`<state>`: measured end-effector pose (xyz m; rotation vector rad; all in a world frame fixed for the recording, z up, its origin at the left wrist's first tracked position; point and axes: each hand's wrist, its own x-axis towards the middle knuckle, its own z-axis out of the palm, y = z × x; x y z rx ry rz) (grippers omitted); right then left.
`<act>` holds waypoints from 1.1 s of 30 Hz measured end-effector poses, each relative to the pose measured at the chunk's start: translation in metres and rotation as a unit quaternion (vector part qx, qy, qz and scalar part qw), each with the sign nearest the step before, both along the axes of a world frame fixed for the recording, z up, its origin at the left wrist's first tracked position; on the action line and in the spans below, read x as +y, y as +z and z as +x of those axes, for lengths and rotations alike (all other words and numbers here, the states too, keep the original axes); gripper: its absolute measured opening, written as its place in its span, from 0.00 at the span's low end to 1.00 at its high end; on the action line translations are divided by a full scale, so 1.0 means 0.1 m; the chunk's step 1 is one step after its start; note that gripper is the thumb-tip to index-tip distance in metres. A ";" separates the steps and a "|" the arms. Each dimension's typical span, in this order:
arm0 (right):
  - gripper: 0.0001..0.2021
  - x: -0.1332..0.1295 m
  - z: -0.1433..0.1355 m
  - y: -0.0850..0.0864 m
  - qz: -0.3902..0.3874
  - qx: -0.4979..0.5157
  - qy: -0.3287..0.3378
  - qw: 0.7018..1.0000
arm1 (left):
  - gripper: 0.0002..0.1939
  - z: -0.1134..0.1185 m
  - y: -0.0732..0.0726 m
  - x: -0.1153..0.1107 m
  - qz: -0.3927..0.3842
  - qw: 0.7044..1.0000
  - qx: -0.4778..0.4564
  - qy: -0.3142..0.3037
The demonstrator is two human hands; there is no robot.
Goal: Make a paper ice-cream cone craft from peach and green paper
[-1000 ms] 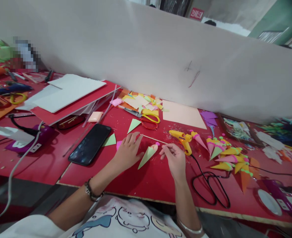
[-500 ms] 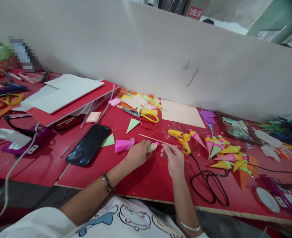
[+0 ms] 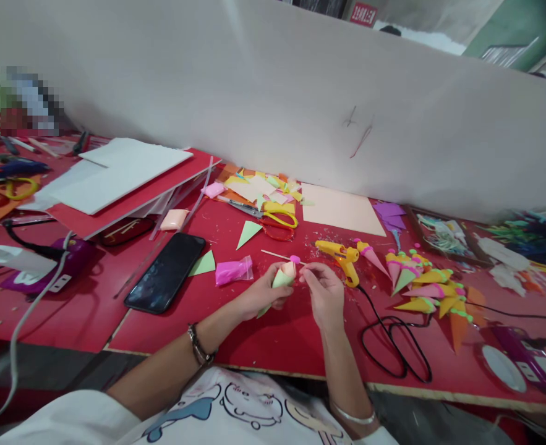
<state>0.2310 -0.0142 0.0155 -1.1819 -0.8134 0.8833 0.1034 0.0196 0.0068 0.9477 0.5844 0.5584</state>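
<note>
Gripping the pale green cone (image 3: 284,278) over the worktop (image 3: 273,346), the left hand (image 3: 264,293) hides much of its middle; a pink ball (image 3: 294,259) sits at its mouth. The right hand (image 3: 321,289) has its fingertips drawn together near the ball; whether they pinch the thin stick (image 3: 275,254) is unclear. The yellow glue gun (image 3: 342,256) lies just beside this hand, its black cord (image 3: 388,327) looping nearer the worktop's edge. A pink packet (image 3: 234,271) lies near the left hand, the phone (image 3: 165,273) farther left. Overlapping cones (image 3: 433,290) at right partly cover one another.
</note>
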 end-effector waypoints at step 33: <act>0.06 -0.03 -0.23 0.23 0.076 -0.266 0.061 0.959 | 0.07 -0.15 0.02 0.07 -0.223 0.954 -0.184 -0.083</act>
